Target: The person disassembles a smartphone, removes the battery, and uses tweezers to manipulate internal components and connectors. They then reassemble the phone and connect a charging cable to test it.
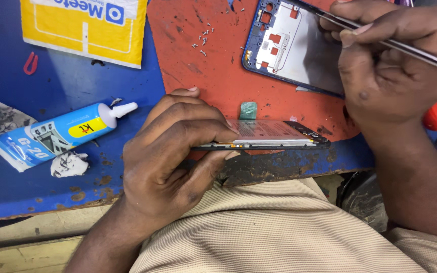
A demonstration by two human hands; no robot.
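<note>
Gripping phone body [269,137] edge-on, left hand [170,151] fingers clamped; right hand [388,65] pinches tweezers [405,48] above it. Slip risks scratching blue frame [292,45].

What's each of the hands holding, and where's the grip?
Left hand pinches the flat phone assembly by its left end, thumb under, fingers on top. Right hand holds metal tweezers around mid-length, tips hidden over the blue phone frame.

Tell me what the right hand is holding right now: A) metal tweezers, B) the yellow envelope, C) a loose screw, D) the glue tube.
A: the right hand pinches slim metal tweezers over the blue phone frame, while the glue tube lies untouched on the bench.
</note>
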